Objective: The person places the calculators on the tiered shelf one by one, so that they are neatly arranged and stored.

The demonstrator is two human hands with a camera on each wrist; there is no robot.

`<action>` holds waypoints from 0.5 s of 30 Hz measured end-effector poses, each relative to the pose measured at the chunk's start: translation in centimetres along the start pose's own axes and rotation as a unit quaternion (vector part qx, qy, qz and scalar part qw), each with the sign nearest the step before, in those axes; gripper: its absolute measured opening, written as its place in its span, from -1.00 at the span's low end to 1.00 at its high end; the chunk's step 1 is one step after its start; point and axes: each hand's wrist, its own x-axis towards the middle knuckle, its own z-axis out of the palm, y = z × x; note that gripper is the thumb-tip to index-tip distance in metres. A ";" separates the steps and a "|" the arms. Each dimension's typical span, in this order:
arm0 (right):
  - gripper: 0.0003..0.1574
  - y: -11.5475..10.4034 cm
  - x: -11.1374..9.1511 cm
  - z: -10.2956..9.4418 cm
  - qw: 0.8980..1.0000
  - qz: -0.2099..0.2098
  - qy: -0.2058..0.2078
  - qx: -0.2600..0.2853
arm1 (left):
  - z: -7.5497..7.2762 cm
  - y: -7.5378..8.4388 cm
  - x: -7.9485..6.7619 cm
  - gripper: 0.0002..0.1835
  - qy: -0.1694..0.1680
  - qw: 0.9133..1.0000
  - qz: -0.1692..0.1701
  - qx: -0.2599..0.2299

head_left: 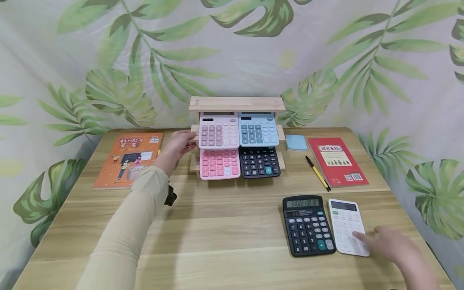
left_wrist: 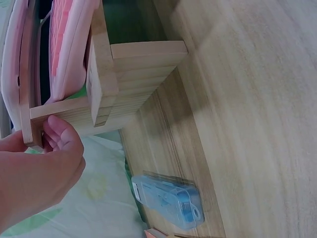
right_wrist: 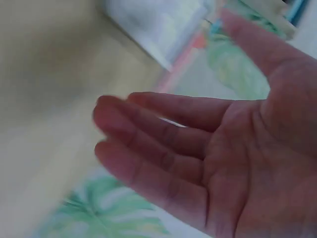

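Note:
A light wooden rack (head_left: 237, 104) stands at the back of the table. On its upper tier lean a lilac calculator (head_left: 219, 132) and a blue calculator (head_left: 258, 131); below are a pink calculator (head_left: 219, 164) and a black calculator (head_left: 259, 162). My left hand (head_left: 176, 146) pinches the left end of the rack's upper ledge, thumb and curled fingers around the wood in the left wrist view. At the front right, my right hand (head_left: 393, 243) overlaps the lower right of a white calculator (head_left: 344, 219), fingers extended. A larger black calculator (head_left: 308, 225) lies beside it, digits on its display.
An orange book (head_left: 127, 159) lies at left, and a clear blue case (left_wrist: 168, 201) shows near the rack's left side. Right of the rack are blue sticky notes (head_left: 296, 142), a yellow-black pen (head_left: 319, 174) and a red book (head_left: 337, 161). Leaf-patterned cloth (head_left: 253, 60) hangs behind.

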 end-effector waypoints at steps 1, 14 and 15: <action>0.34 0.0 0.3 0.7 1.000 0.002 -0.006 0.009 | 0.0 0.0 0.0 -0.48 -0.001 1.000 -0.001 -0.003; 0.25 -0.4 1.8 2.5 0.994 0.003 0.009 0.110 | 0.2 0.4 -0.8 -0.49 0.002 0.999 -0.014 -0.037; 0.23 0.0 1.9 2.6 0.993 0.002 0.004 0.122 | 0.2 0.4 -0.8 -0.50 0.004 0.999 -0.014 -0.039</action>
